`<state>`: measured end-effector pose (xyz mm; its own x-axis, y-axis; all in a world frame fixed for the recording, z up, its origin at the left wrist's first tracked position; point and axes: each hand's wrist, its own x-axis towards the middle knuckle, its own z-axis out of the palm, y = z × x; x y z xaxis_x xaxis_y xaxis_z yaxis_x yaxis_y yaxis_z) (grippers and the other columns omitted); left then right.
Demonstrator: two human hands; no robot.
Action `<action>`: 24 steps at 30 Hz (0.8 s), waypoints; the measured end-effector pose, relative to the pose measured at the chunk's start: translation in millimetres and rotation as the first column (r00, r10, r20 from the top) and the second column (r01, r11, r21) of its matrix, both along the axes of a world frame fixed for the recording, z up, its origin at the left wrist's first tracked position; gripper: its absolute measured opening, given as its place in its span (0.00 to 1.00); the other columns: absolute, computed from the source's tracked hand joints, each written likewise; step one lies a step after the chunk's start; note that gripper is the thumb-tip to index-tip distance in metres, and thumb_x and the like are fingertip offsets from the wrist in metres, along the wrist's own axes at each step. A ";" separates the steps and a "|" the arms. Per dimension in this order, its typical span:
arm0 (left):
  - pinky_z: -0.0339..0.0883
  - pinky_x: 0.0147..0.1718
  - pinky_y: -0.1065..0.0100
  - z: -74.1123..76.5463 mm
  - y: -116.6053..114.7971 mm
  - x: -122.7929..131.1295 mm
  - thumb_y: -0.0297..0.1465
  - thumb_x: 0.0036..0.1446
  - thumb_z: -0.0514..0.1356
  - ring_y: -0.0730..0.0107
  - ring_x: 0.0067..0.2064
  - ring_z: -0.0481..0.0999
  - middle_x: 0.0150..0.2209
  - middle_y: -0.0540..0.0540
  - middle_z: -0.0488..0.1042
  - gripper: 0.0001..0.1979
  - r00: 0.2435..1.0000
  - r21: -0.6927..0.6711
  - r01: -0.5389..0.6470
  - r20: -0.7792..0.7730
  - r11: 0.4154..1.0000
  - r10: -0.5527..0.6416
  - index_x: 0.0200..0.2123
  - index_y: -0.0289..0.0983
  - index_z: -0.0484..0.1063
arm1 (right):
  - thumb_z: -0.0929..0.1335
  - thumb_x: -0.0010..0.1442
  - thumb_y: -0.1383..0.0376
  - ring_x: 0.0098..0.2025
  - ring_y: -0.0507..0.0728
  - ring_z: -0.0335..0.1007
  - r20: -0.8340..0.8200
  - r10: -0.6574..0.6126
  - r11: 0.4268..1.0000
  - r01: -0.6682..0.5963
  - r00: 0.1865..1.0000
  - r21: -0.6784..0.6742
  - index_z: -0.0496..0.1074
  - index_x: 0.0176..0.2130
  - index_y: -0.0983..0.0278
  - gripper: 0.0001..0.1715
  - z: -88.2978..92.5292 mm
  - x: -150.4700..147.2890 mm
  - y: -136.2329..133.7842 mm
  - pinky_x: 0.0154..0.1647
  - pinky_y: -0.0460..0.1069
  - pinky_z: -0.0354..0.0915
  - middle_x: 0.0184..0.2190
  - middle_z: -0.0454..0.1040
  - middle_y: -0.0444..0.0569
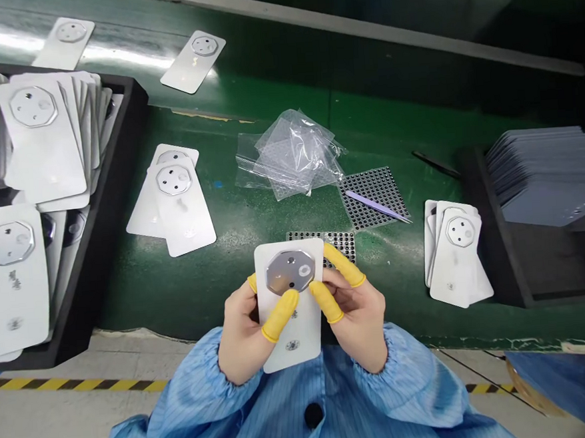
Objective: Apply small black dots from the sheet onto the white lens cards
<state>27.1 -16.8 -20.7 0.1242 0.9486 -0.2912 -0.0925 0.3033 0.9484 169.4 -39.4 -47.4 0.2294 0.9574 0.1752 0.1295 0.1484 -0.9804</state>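
Observation:
A white phone back cover [308, 341] with an octagonal silver camera plate [280, 273] is held upright in front of my body. My left hand [248, 335] grips its left side, thumb on the front just under the camera plate. My right hand [358, 318] holds the right edge, with its thumb touching the lower right of the plate. Yellow finger cots cover the thumbs and some fingertips. Behind the cover lies a partly hidden sheet of small black dots [341, 240]. A second dotted sheet [377, 181] lies beyond it, with lavender tweezers [375, 204] on top.
Clear plastic films [292, 152] are heaped mid-bench. Two overlapping covers [187, 216] lie left, a small stack [458, 261] right. A black tray [114, 185] full of covers stands far left. At right, another black tray [505, 251] holds grey-blue panels [553, 181]. A dark thin tool [436, 164] lies nearby.

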 end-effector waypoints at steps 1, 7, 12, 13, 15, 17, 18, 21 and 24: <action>0.73 0.24 0.74 -1.0 0.3 -1.0 0.32 0.49 0.68 0.70 0.26 0.77 0.29 0.47 0.80 0.09 0.999 0.004 -0.015 -0.038 1.000 0.015 0.34 0.36 0.78 | 0.69 0.60 0.69 0.35 0.54 0.80 0.004 -0.001 1.000 0.001 1.000 0.000 0.75 0.45 0.60 0.12 0.3 -0.4 -2.0 0.37 0.47 0.79 0.37 0.81 0.48; 0.71 0.21 0.71 -7.7 -6.4 -5.6 0.34 0.47 0.69 0.68 0.20 0.73 0.18 0.48 0.75 0.08 0.983 0.077 -0.025 -0.177 0.997 0.039 0.26 0.35 0.79 | 0.70 0.59 0.71 0.38 0.55 0.80 0.045 0.006 0.999 -0.008 0.999 0.048 0.74 0.49 0.58 0.18 -2.8 -1.5 -10.3 0.41 0.48 0.79 0.39 0.81 0.46; 0.70 0.20 0.74 -4.1 -4.9 0.9 0.33 0.46 0.70 0.71 0.20 0.72 0.20 0.48 0.76 0.06 0.992 0.008 -0.086 -0.088 0.996 0.086 0.26 0.35 0.79 | 0.70 0.59 0.72 0.38 0.54 0.80 0.037 -0.010 0.999 0.009 0.999 0.050 0.74 0.49 0.58 0.19 -5.3 -1.5 -7.8 0.40 0.46 0.78 0.39 0.81 0.44; 0.71 0.21 0.74 -2.6 -3.2 1.9 0.32 0.47 0.69 0.71 0.21 0.73 0.22 0.48 0.78 0.06 0.994 -0.044 -0.089 -0.060 0.995 0.086 0.28 0.36 0.80 | 0.70 0.59 0.72 0.37 0.54 0.81 0.020 -0.016 0.999 0.015 1.000 0.047 0.74 0.49 0.58 0.19 -5.3 -1.4 -7.0 0.40 0.46 0.78 0.39 0.82 0.44; 0.73 0.22 0.74 0.4 0.8 2.1 0.32 0.48 0.69 0.71 0.23 0.75 0.26 0.48 0.80 0.06 0.998 -0.114 -0.064 -0.011 0.991 0.063 0.31 0.37 0.80 | 0.70 0.58 0.73 0.38 0.53 0.80 -0.012 -0.025 0.999 0.025 1.000 0.047 0.75 0.48 0.57 0.19 -4.8 -1.4 -5.7 0.41 0.45 0.78 0.39 0.82 0.43; 0.73 0.22 0.74 2.5 4.5 0.2 0.30 0.48 0.69 0.71 0.23 0.76 0.26 0.48 0.80 0.05 1.000 -0.091 -0.021 0.016 0.996 0.023 0.31 0.36 0.80 | 0.70 0.58 0.74 0.39 0.52 0.80 -0.042 -0.016 0.999 0.018 0.999 0.048 0.74 0.49 0.56 0.21 -3.6 -1.7 -5.2 0.43 0.45 0.77 0.40 0.81 0.42; 0.73 0.22 0.74 3.3 6.1 -1.2 0.29 0.47 0.69 0.71 0.23 0.76 0.26 0.48 0.80 0.04 1.000 -0.055 -0.003 0.023 0.998 0.004 0.30 0.36 0.80 | 0.70 0.57 0.75 0.41 0.52 0.80 -0.055 -0.012 0.999 0.014 0.998 0.049 0.74 0.50 0.55 0.23 -2.8 -2.0 -5.3 0.44 0.45 0.77 0.42 0.81 0.41; 0.74 0.24 0.75 4.7 8.8 -4.6 0.23 0.46 0.69 0.70 0.25 0.78 0.28 0.48 0.82 0.07 0.998 0.031 0.029 0.050 0.999 -0.031 0.31 0.38 0.82 | 0.70 0.56 0.77 0.43 0.52 0.79 -0.073 0.000 0.999 0.003 0.997 0.046 0.73 0.51 0.53 0.27 -0.1 -2.3 -6.0 0.46 0.45 0.76 0.44 0.80 0.39; 0.76 0.27 0.75 5.9 9.4 -5.3 0.21 0.47 0.68 0.70 0.28 0.80 0.32 0.49 0.83 0.11 0.995 0.052 0.055 0.083 0.997 -0.060 0.33 0.41 0.83 | 0.70 0.56 0.77 0.43 0.52 0.79 -0.074 0.016 0.999 -0.012 0.997 0.051 0.73 0.52 0.53 0.28 2.4 -2.0 -6.3 0.46 0.46 0.77 0.44 0.80 0.39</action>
